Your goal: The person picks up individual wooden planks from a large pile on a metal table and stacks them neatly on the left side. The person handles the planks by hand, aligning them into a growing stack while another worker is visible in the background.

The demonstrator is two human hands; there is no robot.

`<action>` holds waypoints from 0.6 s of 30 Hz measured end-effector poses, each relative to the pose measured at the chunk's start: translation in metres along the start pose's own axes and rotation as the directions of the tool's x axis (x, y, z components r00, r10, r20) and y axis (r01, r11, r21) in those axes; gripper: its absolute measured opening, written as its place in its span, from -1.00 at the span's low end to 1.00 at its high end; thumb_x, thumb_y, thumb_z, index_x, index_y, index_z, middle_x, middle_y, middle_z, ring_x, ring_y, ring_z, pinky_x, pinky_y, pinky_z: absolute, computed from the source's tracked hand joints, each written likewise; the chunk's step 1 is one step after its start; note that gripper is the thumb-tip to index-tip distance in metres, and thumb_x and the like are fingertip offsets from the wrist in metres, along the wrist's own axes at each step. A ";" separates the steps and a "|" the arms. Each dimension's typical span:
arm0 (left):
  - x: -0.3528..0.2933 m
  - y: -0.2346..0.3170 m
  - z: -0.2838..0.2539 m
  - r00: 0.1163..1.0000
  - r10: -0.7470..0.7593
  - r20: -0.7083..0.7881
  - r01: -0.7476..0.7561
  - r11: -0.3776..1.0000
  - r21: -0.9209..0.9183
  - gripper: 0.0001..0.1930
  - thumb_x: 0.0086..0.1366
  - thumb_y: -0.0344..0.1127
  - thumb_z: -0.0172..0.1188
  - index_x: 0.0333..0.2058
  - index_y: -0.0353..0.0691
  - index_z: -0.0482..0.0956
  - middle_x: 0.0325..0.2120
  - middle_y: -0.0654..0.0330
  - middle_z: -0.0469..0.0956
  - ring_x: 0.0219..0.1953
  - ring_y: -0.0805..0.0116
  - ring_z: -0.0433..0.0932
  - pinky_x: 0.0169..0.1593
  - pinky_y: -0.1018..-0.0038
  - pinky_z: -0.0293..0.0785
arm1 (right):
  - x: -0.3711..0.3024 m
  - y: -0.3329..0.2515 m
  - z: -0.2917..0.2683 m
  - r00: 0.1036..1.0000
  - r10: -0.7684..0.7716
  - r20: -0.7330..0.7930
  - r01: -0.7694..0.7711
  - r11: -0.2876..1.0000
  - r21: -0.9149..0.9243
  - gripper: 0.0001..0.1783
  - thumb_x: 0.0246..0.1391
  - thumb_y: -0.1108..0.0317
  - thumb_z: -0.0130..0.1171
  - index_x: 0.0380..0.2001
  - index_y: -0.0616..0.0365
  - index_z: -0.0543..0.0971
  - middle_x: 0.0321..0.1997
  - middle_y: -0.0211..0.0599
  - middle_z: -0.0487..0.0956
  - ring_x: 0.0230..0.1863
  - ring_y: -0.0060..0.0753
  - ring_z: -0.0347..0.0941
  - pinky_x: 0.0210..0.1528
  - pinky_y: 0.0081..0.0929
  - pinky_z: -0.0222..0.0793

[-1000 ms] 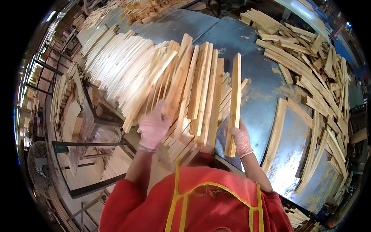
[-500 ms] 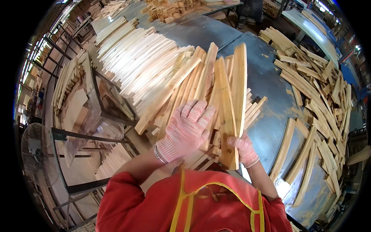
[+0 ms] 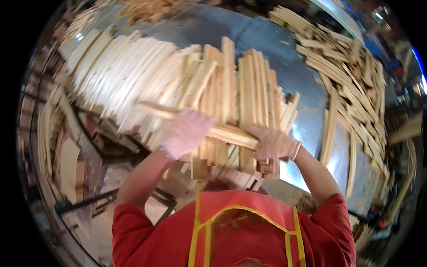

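Observation:
A wooden slat [image 3: 231, 135] is held crosswise in front of me, over other slats. My left hand [image 3: 189, 132], in a pale knitted glove, grips it near its middle and is blurred by motion. At its right end my right hand [image 3: 275, 141], gloved too, is closed on it. The slat's left end juts out past my left hand. Beneath and beyond it, several loose slats [image 3: 255, 89] lie lengthwise, pointing away from me. My fingertips are partly smeared or turned out of sight.
A long row of pale slats [image 3: 129, 71] lies side by side to the left on the grey metal table [image 3: 255, 35]. At the right is a jumbled pile of slats [image 3: 351, 89]. More wood pieces [image 3: 149, 8] are heaped at the far edge. A dark metal frame [image 3: 91, 200] stands at lower left.
The slat in my right hand has swung from lengthwise to crosswise. My left hand has come off the loose slats and onto it. The view has shifted as well.

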State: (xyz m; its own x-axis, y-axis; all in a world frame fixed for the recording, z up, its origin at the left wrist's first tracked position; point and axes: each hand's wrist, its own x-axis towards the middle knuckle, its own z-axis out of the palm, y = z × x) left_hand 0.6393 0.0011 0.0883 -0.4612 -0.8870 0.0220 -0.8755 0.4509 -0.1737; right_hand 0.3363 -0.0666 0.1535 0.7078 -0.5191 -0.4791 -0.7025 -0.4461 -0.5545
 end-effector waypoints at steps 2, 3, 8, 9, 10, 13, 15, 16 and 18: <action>-0.030 -0.058 0.039 0.955 -0.197 -0.223 0.149 0.965 -0.215 -0.81 0.51 -0.18 0.14 -0.04 -0.11 0.57 -0.43 0.25 0.59 -0.37 0.39 0.59 -0.32 0.39 0.53 | -0.030 0.008 -0.015 0.812 -0.154 -0.563 0.120 0.988 -0.097 -0.02 0.04 0.26 0.52 0.52 -0.02 0.32 0.40 0.00 0.51 0.42 0.01 0.45 0.47 -0.18 0.37; -0.023 -0.068 0.010 0.961 -0.199 -0.190 0.204 0.979 0.011 -0.83 0.49 -0.20 0.17 -0.08 -0.12 0.61 -0.51 0.23 0.57 -0.47 0.35 0.56 -0.40 0.37 0.54 | -0.042 0.024 -0.022 0.680 -0.097 -0.726 0.199 0.978 0.056 -0.05 0.08 0.28 0.53 0.52 0.00 0.33 0.45 -0.04 0.48 0.47 -0.03 0.40 0.52 -0.19 0.31; -0.009 -0.138 -0.027 0.302 -0.856 0.419 0.952 0.291 -0.091 -0.24 0.47 -0.06 0.19 0.54 -0.12 0.16 -0.07 -0.07 0.69 -0.14 0.16 0.71 -0.13 0.25 0.70 | -0.055 0.132 0.044 0.426 0.534 -0.731 0.096 0.776 0.623 -0.08 0.21 0.22 0.50 0.54 0.10 0.29 0.56 -0.03 0.38 0.56 -0.11 0.29 0.58 -0.17 0.20; -0.018 -0.149 -0.018 0.166 -0.894 0.417 0.983 0.185 0.005 -0.23 0.46 -0.03 0.19 0.53 -0.14 0.18 -0.06 -0.09 0.69 -0.12 0.10 0.71 -0.09 0.20 0.69 | -0.045 0.156 0.067 0.492 0.507 -0.708 -0.160 0.852 0.498 -0.03 0.21 0.00 0.47 0.55 0.10 0.27 0.58 0.03 0.33 0.59 0.02 0.23 0.58 -0.11 0.19; -0.028 -0.158 -0.002 0.142 -0.920 0.365 0.985 0.169 0.043 -0.22 0.45 0.01 0.19 0.52 -0.17 0.19 -0.05 -0.12 0.68 -0.10 0.04 0.71 -0.05 0.16 0.67 | -0.031 0.146 0.073 0.525 0.559 -0.642 -0.307 0.828 0.469 0.00 0.21 -0.12 0.41 0.55 0.10 0.26 0.57 0.04 0.33 0.59 0.08 0.21 0.58 -0.07 0.17; -0.039 -0.158 0.043 0.348 -0.926 0.148 0.930 0.361 0.074 -0.18 0.42 0.11 0.19 0.49 -0.25 0.23 -0.03 -0.18 0.66 -0.04 -0.13 0.69 0.07 0.01 0.62 | 0.017 0.144 0.103 0.555 0.532 -0.640 -0.515 0.824 0.238 0.02 0.21 -0.31 0.28 0.52 0.09 0.28 0.51 0.03 0.38 0.54 0.14 0.24 0.55 0.03 0.13; -0.017 -0.142 0.057 0.576 -0.813 0.088 0.817 0.576 -0.026 -0.24 0.41 0.13 0.21 0.40 -0.27 0.33 -0.03 -0.20 0.65 0.01 -0.21 0.67 0.13 -0.02 0.59 | 0.037 0.126 0.106 0.513 0.536 -0.670 -0.519 0.816 0.255 -0.11 0.22 -0.24 0.26 0.44 0.05 0.36 0.42 0.03 0.46 0.43 0.14 0.34 0.48 0.06 0.18; -0.002 -0.134 0.061 0.679 -0.730 0.071 0.734 0.674 -0.090 -0.30 0.40 0.12 0.23 0.32 -0.27 0.41 -0.05 -0.20 0.64 0.02 -0.23 0.65 0.15 -0.01 0.58 | 0.043 0.129 0.110 0.502 0.536 -0.679 -0.485 0.825 0.292 -0.14 0.21 -0.21 0.26 0.42 0.06 0.38 0.40 0.05 0.46 0.42 0.15 0.36 0.46 0.05 0.21; -0.023 -0.092 0.136 0.819 -0.548 -0.171 0.548 0.835 -0.053 -0.53 0.41 -0.11 0.26 0.17 -0.25 0.50 -0.06 -0.17 0.62 0.08 -0.17 0.61 0.13 0.10 0.59 | 0.048 0.112 0.100 0.540 0.571 -0.618 -0.343 0.820 0.458 -0.24 0.17 -0.07 0.26 0.34 0.10 0.46 0.33 0.13 0.49 0.35 0.19 0.40 0.38 0.00 0.34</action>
State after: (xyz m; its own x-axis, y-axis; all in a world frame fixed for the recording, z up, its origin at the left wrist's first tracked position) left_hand 0.7503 -0.0333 -0.0302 0.0778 -0.9563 0.2817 -0.9912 -0.1044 -0.0808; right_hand 0.2989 -0.0691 0.0003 -0.0649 -0.9858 -0.1551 -0.7851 0.1464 -0.6018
